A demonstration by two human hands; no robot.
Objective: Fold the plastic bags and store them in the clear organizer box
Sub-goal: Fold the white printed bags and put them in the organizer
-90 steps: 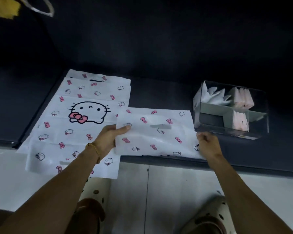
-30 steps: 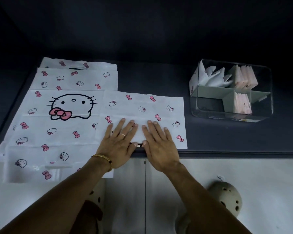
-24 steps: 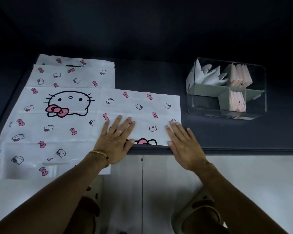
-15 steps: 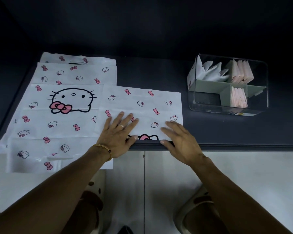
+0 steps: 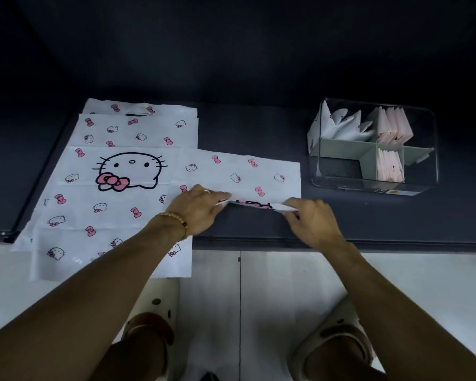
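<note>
- Both hands, flat on the bag half a second ago, now pinch its near edge: left hand and right hand each grip the lifted fold.
- Bag lies on the counter, extending beyond the grip.
- Clear organizer box, right of the grip, holds folded white and pink bags.

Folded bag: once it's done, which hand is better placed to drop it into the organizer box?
Right, probably. The right hand pinches the bag at its near edge on the side nearest the clear organizer box; the left hand grips the far end.
</note>
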